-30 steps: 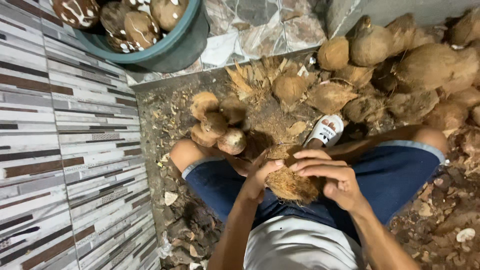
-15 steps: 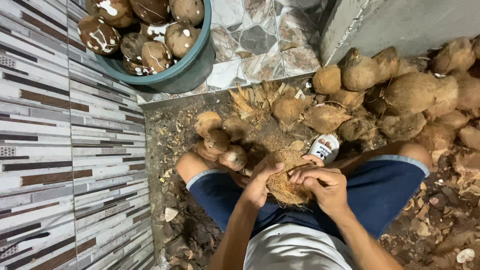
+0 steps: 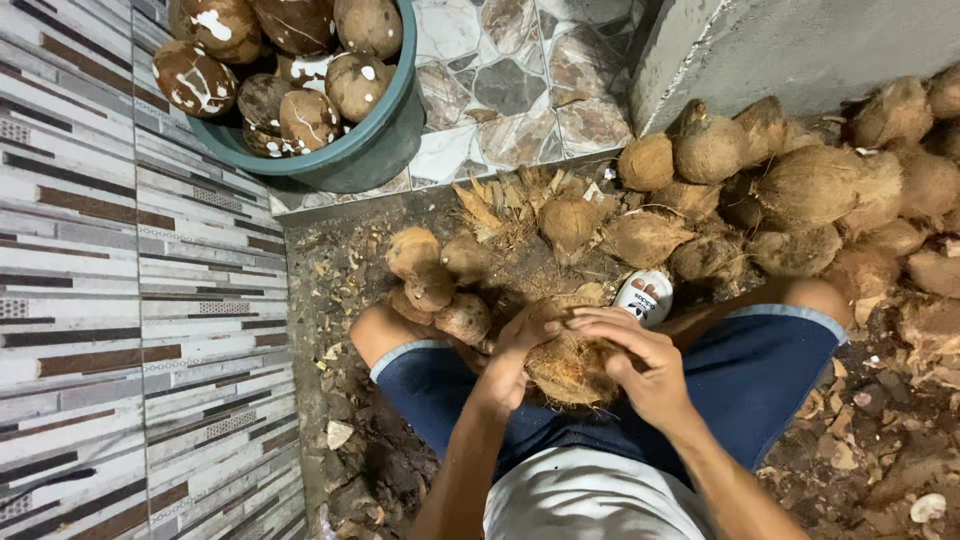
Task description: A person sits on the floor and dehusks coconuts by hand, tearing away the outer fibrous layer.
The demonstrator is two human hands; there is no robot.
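— What's underfoot?

— A dirt floor (image 3: pixel 340 300) strewn with husk scraps (image 3: pixel 505 205), bordered by striped tiles (image 3: pixel 120 330) and patterned stone paving (image 3: pixel 520 80).

— And lying on it?

— A heap of husked coconuts (image 3: pixel 800 190) by the concrete wall (image 3: pixel 780 50), a few small ones (image 3: pixel 430 285) near the knee, and a teal tub (image 3: pixel 365 150) on the paving.

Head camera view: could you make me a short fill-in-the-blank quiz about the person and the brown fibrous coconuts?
1. Both hands, left hand and right hand, grip one brown fibrous ____ over the lap.
2. The round teal plastic tub holds coconuts that are already ____.
3. The person wears blue ____.
4. The heap of unhusked brown coconuts lies against a grey ____ wall.

Missing words: coconut; husked; shorts; concrete
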